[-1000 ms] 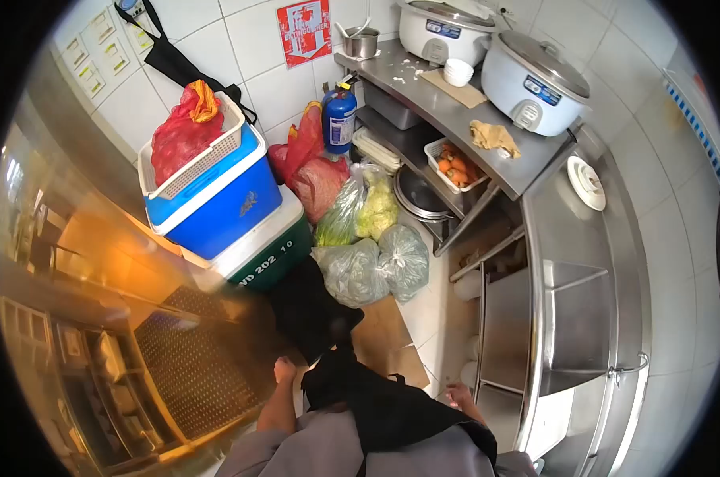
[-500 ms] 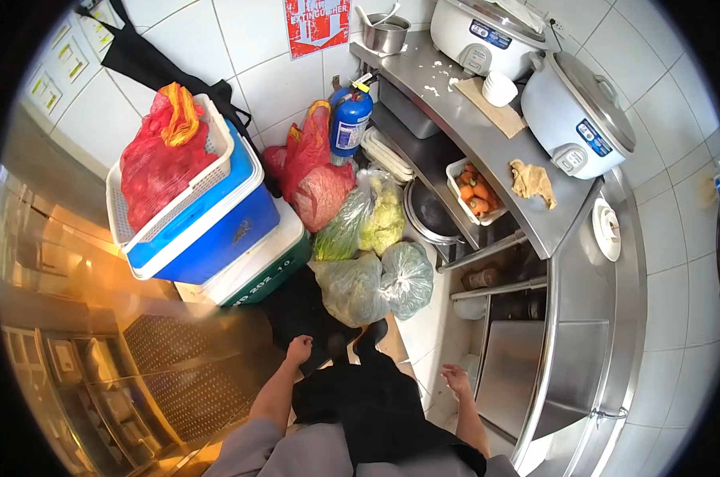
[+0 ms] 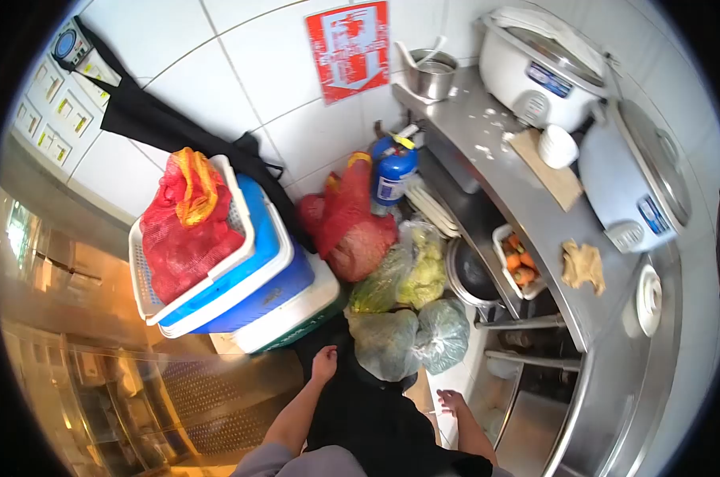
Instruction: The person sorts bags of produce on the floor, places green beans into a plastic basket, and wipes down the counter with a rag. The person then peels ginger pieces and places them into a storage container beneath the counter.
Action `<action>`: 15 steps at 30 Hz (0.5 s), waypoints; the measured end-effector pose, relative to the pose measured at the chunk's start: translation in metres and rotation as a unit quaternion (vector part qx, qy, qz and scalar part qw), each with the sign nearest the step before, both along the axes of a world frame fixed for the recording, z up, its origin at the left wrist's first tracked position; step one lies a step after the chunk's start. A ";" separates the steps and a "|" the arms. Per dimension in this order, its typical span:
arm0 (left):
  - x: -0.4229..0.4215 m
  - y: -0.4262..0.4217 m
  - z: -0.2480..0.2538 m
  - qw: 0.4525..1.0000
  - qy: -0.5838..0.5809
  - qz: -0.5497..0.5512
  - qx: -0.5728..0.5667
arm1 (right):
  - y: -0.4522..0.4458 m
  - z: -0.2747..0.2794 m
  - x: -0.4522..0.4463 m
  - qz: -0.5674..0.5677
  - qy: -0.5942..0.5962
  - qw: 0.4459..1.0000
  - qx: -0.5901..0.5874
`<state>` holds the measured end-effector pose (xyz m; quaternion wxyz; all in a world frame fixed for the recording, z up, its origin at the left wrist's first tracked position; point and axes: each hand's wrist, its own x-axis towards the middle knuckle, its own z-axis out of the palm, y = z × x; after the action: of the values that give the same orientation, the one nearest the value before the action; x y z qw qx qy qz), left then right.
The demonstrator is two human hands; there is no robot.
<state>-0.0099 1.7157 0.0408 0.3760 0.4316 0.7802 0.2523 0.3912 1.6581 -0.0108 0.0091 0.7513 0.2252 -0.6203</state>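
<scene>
My left hand [image 3: 324, 364] hangs in front of my black apron with its fingers curled in, and nothing shows in it. It is nearest to clear plastic bags of greens [image 3: 384, 343] on the floor. My right hand [image 3: 453, 401] is held low on the other side, fingers apart and nothing visible in them. A second knotted bag [image 3: 443, 335] and a bag of pale leafy vegetables [image 3: 423, 270] lie just ahead. Behind them rests a red mesh sack [image 3: 360, 242]. Neither hand touches any of these.
At left, a red mesh sack of produce [image 3: 189, 254] sits in a white basket on stacked coolers [image 3: 284, 298]. A blue fire extinguisher [image 3: 393, 171] stands by the wall. The steel counter [image 3: 475, 147] carries rice cookers [image 3: 535, 67] and a cloth [image 3: 582, 268]; carrots [image 3: 520, 262] sit below.
My view has tilted up and shifted, so the coolers, bags and counter appear lower and further right. Both hands remain low and apart; the things around have not been moved.
</scene>
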 end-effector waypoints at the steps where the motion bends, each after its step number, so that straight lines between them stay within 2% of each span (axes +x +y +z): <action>1: -0.003 0.006 -0.004 1.000 0.010 -0.011 -0.001 | 0.030 0.001 -0.019 -0.016 0.030 0.999 0.010; 3: -0.011 0.018 -0.019 0.999 0.016 -0.033 -0.001 | 0.104 -0.021 -0.062 0.001 0.083 0.992 0.091; 4: -0.015 0.021 -0.030 0.996 0.027 -0.067 0.052 | 0.144 -0.002 -0.095 0.011 0.090 0.987 0.131; 5: -0.016 0.029 -0.023 0.997 -0.004 -0.078 -0.012 | 0.197 0.031 -0.132 0.018 0.093 0.980 0.175; 7: -0.024 0.040 -0.026 0.991 -0.038 -0.128 -0.028 | 0.285 0.035 -0.193 0.029 0.153 0.959 0.238; 9: -0.036 0.058 -0.006 0.982 -0.089 -0.156 -0.055 | 0.371 0.024 -0.251 0.092 0.078 0.963 0.240; 10: -0.044 0.062 -0.003 0.981 -0.097 -0.166 -0.029 | 0.407 -0.012 -0.274 0.055 0.128 0.939 0.314; 12: -0.062 0.067 -0.004 0.980 -0.131 -0.146 -0.031 | 0.464 -0.029 -0.336 0.013 -0.073 0.886 0.458; 14: -0.082 0.073 0.010 0.980 -0.146 -0.124 -0.060 | 0.508 -0.022 -0.377 -0.016 -0.096 0.856 0.508; 15: -0.094 0.074 0.012 0.981 -0.135 -0.123 -0.071 | 0.513 -0.021 -0.388 -0.010 -0.048 0.866 0.498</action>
<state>-0.1040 1.7895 0.0528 0.5354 0.4586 0.6792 0.2041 0.0035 2.1715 -0.0316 -0.3614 0.6870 0.4956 -0.3896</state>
